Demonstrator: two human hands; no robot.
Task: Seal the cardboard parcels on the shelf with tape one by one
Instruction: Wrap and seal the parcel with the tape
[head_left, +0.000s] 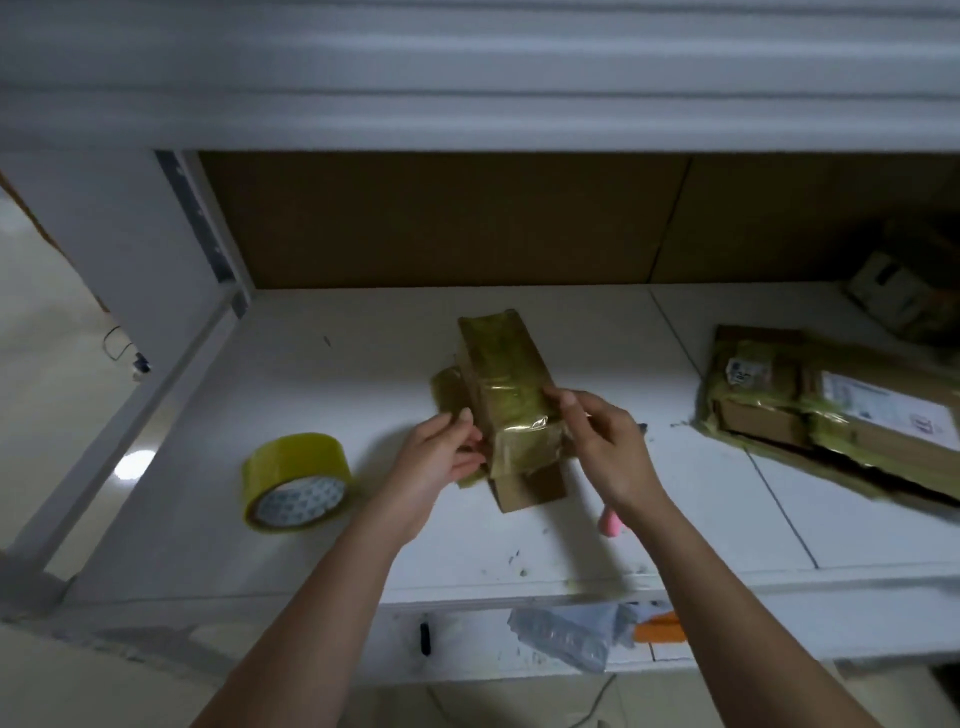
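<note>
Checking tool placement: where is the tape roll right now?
The tape roll lies on the white shelf, left of the left hand and the parcel.

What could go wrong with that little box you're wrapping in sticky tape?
The small parcel is held up only by fingertips of the left hand and right hand, so it might slip. A loose tape flap on its left could stick to fingers or crease. The tape roll lies on its side and might roll away.
</note>
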